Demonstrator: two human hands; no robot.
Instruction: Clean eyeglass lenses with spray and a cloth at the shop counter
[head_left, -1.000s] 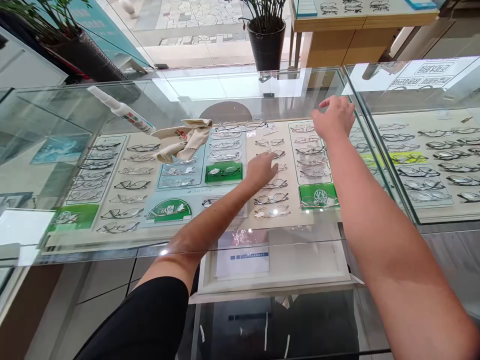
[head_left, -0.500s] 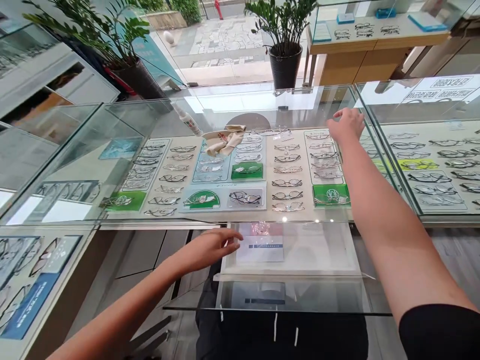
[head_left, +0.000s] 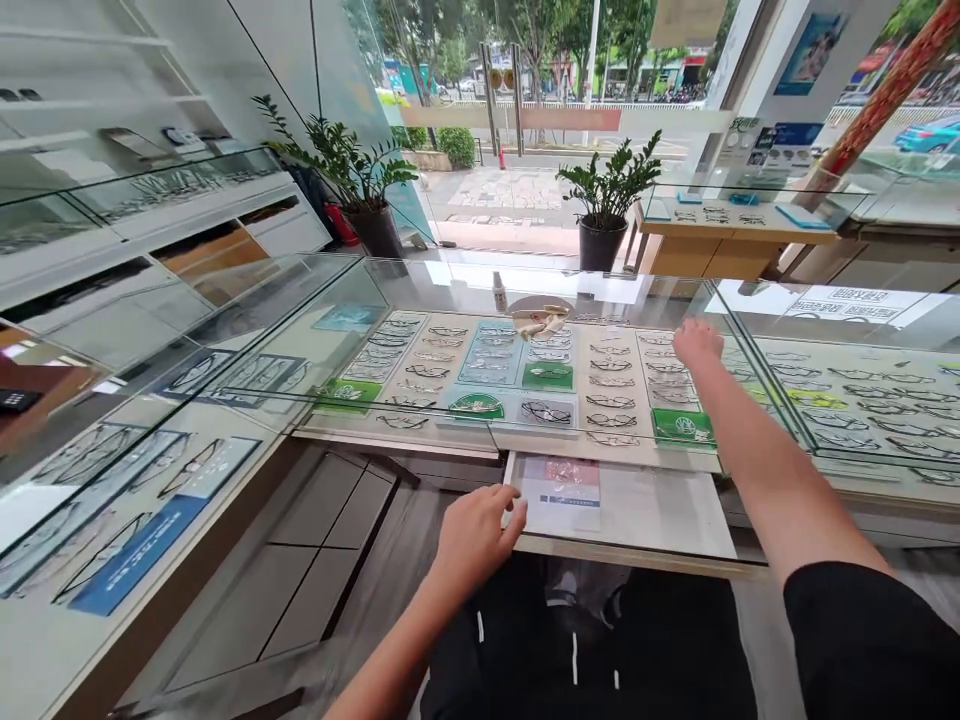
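My left hand [head_left: 476,535] grips the front left corner of a white pull-out tray [head_left: 660,515] under the glass counter, thumb on top and fingers curled below. A printed sheet [head_left: 561,495] lies in that tray. My right hand [head_left: 697,345] rests far out on the glass counter top [head_left: 450,290], with its fingers hidden behind the back of the hand. Under the glass lie rows of eyeglass frames [head_left: 611,400] on cream and green display boards. A beige cloth [head_left: 541,322] and a small spray bottle [head_left: 499,292] sit on the glass at the far side.
More glass cases with frames stand to the left [head_left: 112,470] and to the right [head_left: 862,390]. Two potted plants [head_left: 604,215] stand by the glass doors behind the counter. A wooden display table [head_left: 735,240] is at the back right. Dark floor tiles lie lower left.
My left hand came out from over the frames, dropped to the tray's front corner and closed on it. The view pulled back and tilted up. My right hand stayed on the glass.
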